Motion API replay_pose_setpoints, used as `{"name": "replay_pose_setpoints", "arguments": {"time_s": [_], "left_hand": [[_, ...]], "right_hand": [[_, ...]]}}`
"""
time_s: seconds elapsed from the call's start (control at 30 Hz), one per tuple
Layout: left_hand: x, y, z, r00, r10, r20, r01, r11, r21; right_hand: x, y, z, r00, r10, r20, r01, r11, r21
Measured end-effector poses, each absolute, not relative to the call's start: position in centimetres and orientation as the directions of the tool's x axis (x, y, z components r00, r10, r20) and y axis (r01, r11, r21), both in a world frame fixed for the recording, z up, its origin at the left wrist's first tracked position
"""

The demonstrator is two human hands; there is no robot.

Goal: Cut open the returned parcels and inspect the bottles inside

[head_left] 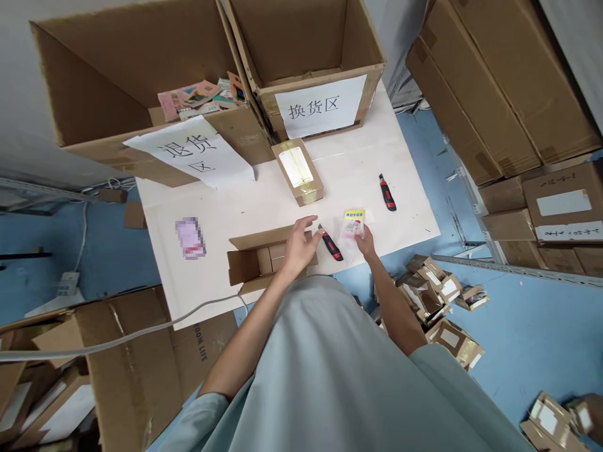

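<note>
1. The right hand (365,245) pinches the near edge of a small packet (354,221), thumb uppermost, over the table's front part; gripping only the edge probably leaves the printed face in view.
2. The left hand (300,246) is part open, fingers loosely bent and thumb apart, with nothing visible in its hold. It hovers above the end of an open box (257,240); its thumb is close to the tip of the nearer cutter (332,246), though whether they touch I cannot tell.
3. That cutter lies between the hands, seemingly for easy reach; the farther cutter (387,193) lies off to the right, well apart from both.
4. The left carton (141,50) and right carton (296,37) stand side by side at the far edge, probably so that both mouths are reachable. Each bears a sign facing the person (the Chinese words read as a returns area and an exchange area).
5. A closed box (299,172) sits before the right carton, its white label upward, presumably for reading.
6. Materials: the packet is glossy, yellow-topped print inside thin, crinkled clear plastic; the cutters are slim, black and red. The boxes are matt brown cardboard, the closed one crossed by shiny tape. The table (221,204) is pale, flat and smooth-looking.
</note>
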State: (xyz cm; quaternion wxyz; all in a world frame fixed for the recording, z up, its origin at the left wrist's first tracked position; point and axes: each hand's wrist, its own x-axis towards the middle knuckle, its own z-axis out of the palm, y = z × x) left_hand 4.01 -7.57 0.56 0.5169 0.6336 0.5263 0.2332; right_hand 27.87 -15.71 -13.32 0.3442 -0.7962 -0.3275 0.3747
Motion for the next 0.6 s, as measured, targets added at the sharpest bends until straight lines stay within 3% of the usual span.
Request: {"name": "replay_pose_setpoints", "arguments": {"time_s": [0.17, 0.3, 0.43, 0.53, 0.6], "left_hand": [[-4.1, -7.8, 1.6, 0.137, 0.983, -0.125, 0.496, 0.041, 0.867], [-11.7, -9.0, 0.5, -0.139, 0.987, -0.077, 0.623, 0.147, 0.768], [-17.2, -10.2, -2.1, -0.3, 0.905, -0.301, 0.602, 0.425, 0.676], [-18.9, -10.9, -3.9, -0.29, 0.83, -0.476, 0.575, 0.549, 0.607], [-19.2, -11.2, -4.7, -0.247, 0.809, -0.534, 0.588, 0.563, 0.581]], "right_hand": [[27.7, -15.8, -13.0, 0.516, 0.75, -0.414, 0.346, -0.625, -0.7], [26.7, -16.5, -11.1, 0.5, 0.78, -0.376, 0.472, -0.61, -0.637], [23.0, -17.8, -8.7, 0.417, 0.8, -0.431, 0.393, -0.586, -0.708], [19.0, -18.5, -7.7, 0.242, 0.795, -0.557, 0.275, -0.606, -0.746], [16.5, -18.7, -7.4, 0.157, 0.827, -0.54, 0.299, -0.561, -0.772]]}}
